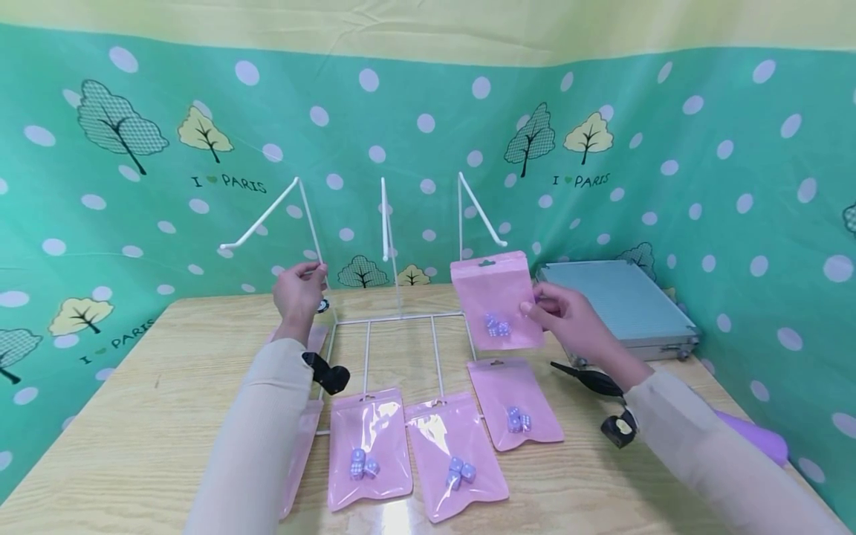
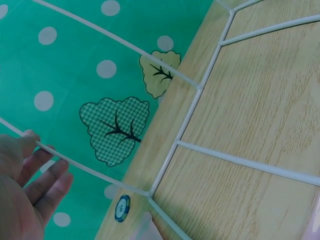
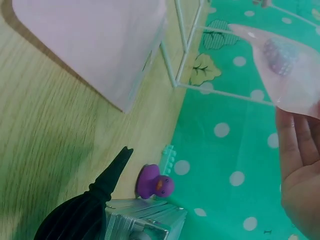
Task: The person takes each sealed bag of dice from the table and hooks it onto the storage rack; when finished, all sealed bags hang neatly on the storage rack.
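My right hand (image 1: 562, 312) grips the right edge of a pink zip pouch (image 1: 484, 290), raised upright in front of the right end of a white wire display rack (image 1: 401, 318). Purple dice (image 1: 496, 325) show through its window, and its hang hole is at the top. In the right wrist view the held pouch (image 3: 260, 45) hangs from the fingers. My left hand (image 1: 299, 293) pinches the rack's left upright (image 2: 95, 173) between thumb and fingertips. Three bare prongs point forward from the rack's top. More pink pouches with dice (image 1: 368, 435) lie in front; those at left are partly hidden by my arm.
A silver case (image 1: 611, 305) stands at the right rear. Nearby are a black air blower (image 1: 591, 379), a purple cylinder (image 1: 756, 437) and a purple rubber duck (image 3: 154, 181). A poker chip (image 2: 122, 208) lies behind the rack's left side. Patterned green cloth hangs around the table.
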`<state>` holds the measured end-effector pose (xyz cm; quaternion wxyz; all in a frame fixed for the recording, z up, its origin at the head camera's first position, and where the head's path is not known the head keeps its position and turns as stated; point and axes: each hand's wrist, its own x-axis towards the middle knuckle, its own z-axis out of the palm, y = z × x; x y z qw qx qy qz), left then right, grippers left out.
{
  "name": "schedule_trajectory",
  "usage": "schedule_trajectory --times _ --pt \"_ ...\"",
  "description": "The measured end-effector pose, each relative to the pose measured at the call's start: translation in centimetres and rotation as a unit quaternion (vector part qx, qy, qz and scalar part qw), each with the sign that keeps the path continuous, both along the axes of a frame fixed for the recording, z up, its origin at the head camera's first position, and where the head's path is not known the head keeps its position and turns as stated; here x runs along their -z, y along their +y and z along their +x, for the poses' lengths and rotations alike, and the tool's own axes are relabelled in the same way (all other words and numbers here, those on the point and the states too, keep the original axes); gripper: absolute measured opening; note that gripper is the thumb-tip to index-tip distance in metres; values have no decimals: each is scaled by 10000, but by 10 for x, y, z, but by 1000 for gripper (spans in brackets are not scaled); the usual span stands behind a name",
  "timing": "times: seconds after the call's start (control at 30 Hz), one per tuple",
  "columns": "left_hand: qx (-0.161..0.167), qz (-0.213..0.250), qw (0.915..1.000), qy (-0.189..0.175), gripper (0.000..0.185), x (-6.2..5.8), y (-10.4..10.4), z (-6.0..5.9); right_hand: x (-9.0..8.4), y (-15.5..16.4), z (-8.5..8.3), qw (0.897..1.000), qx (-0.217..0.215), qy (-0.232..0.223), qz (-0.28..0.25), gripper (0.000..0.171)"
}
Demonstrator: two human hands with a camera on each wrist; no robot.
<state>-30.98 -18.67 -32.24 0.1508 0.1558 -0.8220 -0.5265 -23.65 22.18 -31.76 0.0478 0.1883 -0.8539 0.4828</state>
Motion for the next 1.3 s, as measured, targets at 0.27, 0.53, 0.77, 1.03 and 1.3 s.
schedule_trajectory --times 0.27,0.53,0.77,1.03,1.3 --pt "13 22 10000 12 36 0 2 0 -1 -3 15 9950 -335 609 -715 9" --pt "-49 51 10000 7 35 1 2 -2 -6 -1 32 9861 -716 993 -1119 8" --pt "-58 52 10000 -21 35 0 3 -1 -17 0 44 9803 -700 1039 -1529 24" --pt "-56 66 10000 -22 36 -1 2 0 -32 -5 48 9687 -924 1172 -1982 31" --pt "-81 11 10000 0 35 0 2 0 -41 -8 50 9720 -917 938 -1949 27"
